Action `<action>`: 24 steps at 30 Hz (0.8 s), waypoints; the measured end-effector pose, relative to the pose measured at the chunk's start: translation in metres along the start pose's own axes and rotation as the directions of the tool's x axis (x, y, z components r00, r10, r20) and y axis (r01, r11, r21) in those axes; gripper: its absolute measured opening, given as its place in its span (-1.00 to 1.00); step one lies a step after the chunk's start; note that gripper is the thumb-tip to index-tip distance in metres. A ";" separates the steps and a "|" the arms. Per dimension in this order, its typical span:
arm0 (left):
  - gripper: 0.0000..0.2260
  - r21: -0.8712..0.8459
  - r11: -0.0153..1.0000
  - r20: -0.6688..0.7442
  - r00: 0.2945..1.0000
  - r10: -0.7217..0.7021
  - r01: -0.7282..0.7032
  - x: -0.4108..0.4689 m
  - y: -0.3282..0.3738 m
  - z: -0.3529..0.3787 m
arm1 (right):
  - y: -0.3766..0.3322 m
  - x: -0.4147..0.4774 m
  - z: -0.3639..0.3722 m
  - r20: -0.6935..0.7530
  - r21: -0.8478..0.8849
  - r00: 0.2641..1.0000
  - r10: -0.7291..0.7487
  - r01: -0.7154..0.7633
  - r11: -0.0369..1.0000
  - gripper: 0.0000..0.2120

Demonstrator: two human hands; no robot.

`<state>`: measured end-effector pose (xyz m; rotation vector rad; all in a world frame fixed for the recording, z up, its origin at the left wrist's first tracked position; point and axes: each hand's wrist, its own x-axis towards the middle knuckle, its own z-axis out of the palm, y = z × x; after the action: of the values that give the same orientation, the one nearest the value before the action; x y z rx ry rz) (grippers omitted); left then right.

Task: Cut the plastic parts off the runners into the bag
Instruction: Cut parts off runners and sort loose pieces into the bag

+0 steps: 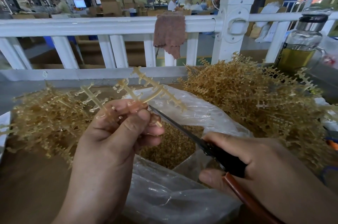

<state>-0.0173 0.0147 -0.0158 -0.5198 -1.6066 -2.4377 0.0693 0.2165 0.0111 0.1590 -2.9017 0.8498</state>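
My left hand (117, 130) grips a pale amber plastic runner (146, 86) with small parts along its branches, held above the open clear plastic bag (192, 110). My right hand (256, 165) grips scissors (215, 148) with black and brown handles. The thin blades point up-left, and their tips reach the runner just beside my left fingers. Inside the bag lies a heap of small amber cut parts (170, 147).
A pile of amber runners (256, 99) rises at the right and another pile (47, 114) lies at the left. A white railing (109, 24) with a brown cloth (169, 33) stands behind. A glass bottle (301, 41) of yellow liquid sits far right.
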 end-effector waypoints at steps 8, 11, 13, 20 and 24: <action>-0.88 0.025 0.999 0.017 0.999 0.035 -0.036 0.000 -0.001 0.001 | 0.000 -0.001 0.000 -0.003 -0.026 1.000 -0.010 0.010 1.000 -0.39; -0.91 0.035 0.999 0.002 0.999 0.039 -0.039 -0.001 -0.001 0.002 | 0.000 -0.002 0.000 -0.018 -0.041 1.000 -0.021 0.020 0.999 -0.41; -0.92 0.039 0.998 -0.007 0.999 0.044 -0.043 -0.002 -0.001 0.003 | 0.000 -0.002 0.001 -0.020 -0.034 1.000 -0.016 0.015 0.999 -0.46; -0.94 0.059 0.997 0.003 0.999 0.044 -0.044 -0.004 -0.002 0.004 | 0.000 -0.003 0.002 -0.035 -0.028 0.998 -0.044 0.043 0.999 -0.54; -0.95 0.077 0.996 -0.021 0.999 0.040 -0.039 -0.005 -0.003 0.005 | -0.001 -0.003 0.003 -0.051 -0.047 0.997 -0.062 0.059 0.997 -0.60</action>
<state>-0.0126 0.0206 -0.0186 -0.5052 -1.6568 -2.3354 0.0725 0.2145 0.0086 0.2158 -2.8489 0.7659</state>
